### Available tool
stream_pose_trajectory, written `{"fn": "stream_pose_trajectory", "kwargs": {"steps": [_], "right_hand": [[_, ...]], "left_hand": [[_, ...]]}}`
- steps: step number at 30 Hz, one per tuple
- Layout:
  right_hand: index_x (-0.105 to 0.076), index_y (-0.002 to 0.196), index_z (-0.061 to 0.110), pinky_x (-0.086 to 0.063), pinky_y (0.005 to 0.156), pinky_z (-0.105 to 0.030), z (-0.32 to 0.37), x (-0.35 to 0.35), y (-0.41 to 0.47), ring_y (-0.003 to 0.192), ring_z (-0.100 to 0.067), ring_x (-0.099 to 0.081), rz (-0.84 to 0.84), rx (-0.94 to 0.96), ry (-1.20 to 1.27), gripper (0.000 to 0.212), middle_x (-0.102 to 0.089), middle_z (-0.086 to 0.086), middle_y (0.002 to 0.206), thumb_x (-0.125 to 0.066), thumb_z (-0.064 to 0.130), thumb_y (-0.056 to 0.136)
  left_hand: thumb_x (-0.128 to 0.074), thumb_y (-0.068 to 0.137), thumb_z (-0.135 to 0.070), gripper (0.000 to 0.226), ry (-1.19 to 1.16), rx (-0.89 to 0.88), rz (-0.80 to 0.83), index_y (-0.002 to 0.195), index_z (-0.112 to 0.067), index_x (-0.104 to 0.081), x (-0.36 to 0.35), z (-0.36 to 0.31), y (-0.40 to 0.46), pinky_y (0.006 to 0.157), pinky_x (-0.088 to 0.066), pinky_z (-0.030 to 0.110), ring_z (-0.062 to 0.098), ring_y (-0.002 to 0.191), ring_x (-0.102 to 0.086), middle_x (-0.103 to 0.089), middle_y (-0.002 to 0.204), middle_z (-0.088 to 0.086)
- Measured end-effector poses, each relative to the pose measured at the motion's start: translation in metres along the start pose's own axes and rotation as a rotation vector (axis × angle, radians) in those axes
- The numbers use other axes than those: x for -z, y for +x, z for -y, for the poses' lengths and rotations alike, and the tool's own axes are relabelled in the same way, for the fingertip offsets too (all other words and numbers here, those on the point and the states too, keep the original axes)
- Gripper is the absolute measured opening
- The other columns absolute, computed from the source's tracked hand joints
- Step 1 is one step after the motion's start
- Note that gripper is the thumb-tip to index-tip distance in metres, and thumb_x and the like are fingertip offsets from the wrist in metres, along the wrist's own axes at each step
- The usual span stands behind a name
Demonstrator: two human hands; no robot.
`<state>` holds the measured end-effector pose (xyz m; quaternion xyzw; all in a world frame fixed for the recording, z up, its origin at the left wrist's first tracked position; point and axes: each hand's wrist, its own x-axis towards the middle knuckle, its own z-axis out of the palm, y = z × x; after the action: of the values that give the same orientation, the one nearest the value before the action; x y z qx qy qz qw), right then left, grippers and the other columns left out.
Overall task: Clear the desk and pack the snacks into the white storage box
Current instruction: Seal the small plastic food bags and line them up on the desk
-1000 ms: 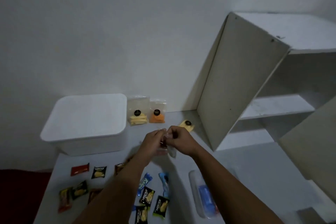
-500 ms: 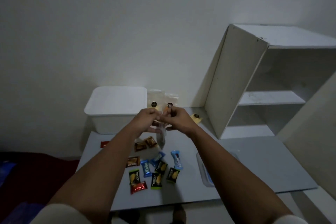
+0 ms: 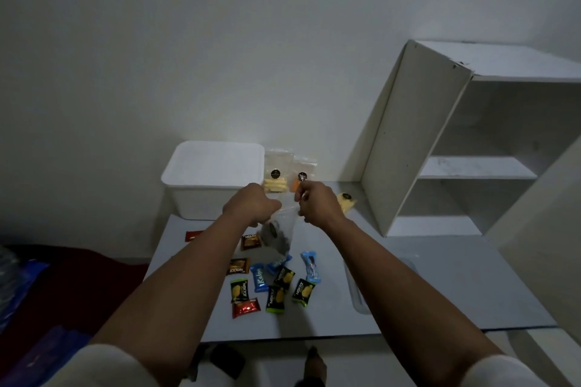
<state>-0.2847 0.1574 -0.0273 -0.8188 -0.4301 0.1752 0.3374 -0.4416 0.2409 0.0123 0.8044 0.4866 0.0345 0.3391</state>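
Observation:
Both hands hold a clear plastic bag with dark contents point(image 3: 276, 234) above the grey desk point(image 3: 440, 289). My left hand point(image 3: 251, 206) grips its left top corner and my right hand point(image 3: 316, 203) its right top corner, so the bag hangs between them. The white storage box point(image 3: 213, 176) stands lidded at the back left. Several small snack packets point(image 3: 273, 284) in green, blue, brown and red lie scattered below the bag. Two clear bags point(image 3: 284, 174) with yellow and orange snacks lean on the wall. A yellow snack bag point(image 3: 345, 201) lies beside my right hand.
A white open shelf unit point(image 3: 456, 148) stands on the desk at the right. A clear plastic case point(image 3: 356, 289) lies on the desk, partly hidden under my right forearm. A dark red surface point(image 3: 63, 276) and blue items lie left of the desk. The desk's front edge is near.
The view has pulled back from the desk. My hands have spread apart, and the clear bag with dark contents now hangs stretched between them.

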Motion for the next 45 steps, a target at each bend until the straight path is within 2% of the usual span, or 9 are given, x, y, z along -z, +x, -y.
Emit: {"fn": "stream_pose_trajectory", "kwargs": {"steps": [7, 10, 13, 20, 25, 31, 34, 38, 45], "right_hand": [[-0.081, 0.099, 0.014, -0.065, 0.077, -0.044, 0.019, 0.021, 0.010, 0.096, -0.029, -0.074, 0.214, 0.055, 0.049, 0.029, -0.077, -0.012, 0.106, -0.060, -0.004, 0.093], [-0.080, 0.091, 0.017, -0.065, 0.082, -0.048, 0.024, 0.033, 0.010, 0.097, -0.027, -0.076, 0.273, 0.055, 0.157, 0.031, -0.078, -0.013, 0.104, -0.057, -0.003, 0.094], [-0.082, 0.094, 0.012, -0.064, 0.083, -0.047, 0.028, 0.044, 0.007, 0.096, -0.024, -0.076, 0.314, 0.051, 0.258, 0.029, -0.079, -0.012, 0.102, -0.056, -0.001, 0.095], [-0.070, 0.098, -0.001, -0.061, 0.090, -0.055, 0.028, 0.063, 0.002, 0.093, -0.032, -0.078, 0.291, 0.025, 0.472, 0.019, -0.074, -0.018, 0.095, -0.057, 0.011, 0.101], [-0.068, 0.109, 0.000, -0.062, 0.086, -0.050, 0.029, 0.069, 0.000, 0.091, -0.031, -0.078, 0.288, 0.062, 0.490, 0.027, -0.074, -0.023, 0.107, -0.072, 0.023, 0.095], [-0.072, 0.106, -0.003, -0.059, 0.096, -0.051, 0.030, 0.072, 0.005, 0.097, -0.026, -0.076, 0.332, 0.079, 0.488, 0.024, -0.075, -0.024, 0.106, -0.075, 0.017, 0.092], [-0.071, 0.107, -0.004, -0.059, 0.097, -0.051, 0.030, 0.075, 0.006, 0.097, -0.026, -0.076, 0.321, 0.065, 0.496, 0.027, -0.075, -0.024, 0.107, -0.075, 0.017, 0.092], [-0.074, 0.103, 0.002, -0.057, 0.096, -0.052, 0.026, 0.075, 0.005, 0.101, -0.032, -0.076, 0.289, 0.035, 0.470, 0.029, -0.077, -0.022, 0.103, -0.080, 0.025, 0.088], [-0.073, 0.098, 0.006, -0.058, 0.094, -0.043, 0.025, 0.074, -0.001, 0.090, -0.016, -0.073, 0.308, 0.069, 0.529, 0.015, -0.074, -0.013, 0.095, -0.073, 0.020, 0.094]], "left_hand": [[-0.062, 0.088, -0.038, 0.036, -0.213, -0.114, -0.081, 0.068, -0.009, -0.065, 0.005, -0.004, 0.004, 0.075, -0.060, 0.046, 0.025, 0.061, -0.063, -0.068, 0.067, 0.009], [-0.060, 0.094, -0.036, 0.016, -0.353, -0.212, -0.255, 0.098, -0.020, -0.062, 0.011, -0.001, 0.002, 0.069, -0.049, 0.032, 0.014, 0.081, -0.061, -0.063, 0.087, -0.005], [-0.056, 0.099, -0.021, 0.019, -0.529, -0.269, -0.112, 0.115, -0.020, -0.066, 0.013, 0.000, 0.004, 0.079, -0.048, 0.027, 0.012, 0.099, -0.064, -0.067, 0.105, -0.007], [-0.061, 0.100, -0.018, 0.019, -0.665, -0.314, -0.096, 0.101, -0.001, -0.068, 0.008, -0.001, 0.006, 0.084, -0.056, 0.036, 0.014, 0.080, -0.070, -0.079, 0.091, 0.008], [-0.061, 0.100, -0.017, 0.019, -0.758, -0.288, -0.151, 0.099, 0.001, -0.068, 0.004, -0.007, 0.005, 0.065, -0.054, 0.017, 0.008, 0.070, -0.068, -0.077, 0.087, 0.008], [-0.060, 0.100, -0.021, 0.021, -0.789, -0.294, -0.101, 0.097, -0.004, -0.073, 0.005, -0.004, 0.007, 0.087, -0.056, 0.037, 0.020, 0.084, -0.071, -0.079, 0.088, 0.006], [-0.056, 0.103, -0.020, 0.024, -0.719, -0.347, -0.087, 0.098, -0.004, -0.073, 0.006, -0.004, 0.008, 0.095, -0.055, 0.035, 0.024, 0.097, -0.072, -0.079, 0.093, 0.004], [-0.056, 0.103, -0.019, 0.024, -0.709, -0.366, -0.170, 0.095, -0.001, -0.070, 0.003, -0.009, 0.007, 0.091, -0.055, 0.033, 0.019, 0.090, -0.071, -0.078, 0.091, 0.006], [-0.063, 0.098, -0.021, 0.027, -0.796, -0.338, -0.131, 0.094, 0.005, -0.070, 0.000, -0.013, 0.003, 0.081, -0.057, 0.027, 0.012, 0.077, -0.069, -0.079, 0.087, 0.006]]}}
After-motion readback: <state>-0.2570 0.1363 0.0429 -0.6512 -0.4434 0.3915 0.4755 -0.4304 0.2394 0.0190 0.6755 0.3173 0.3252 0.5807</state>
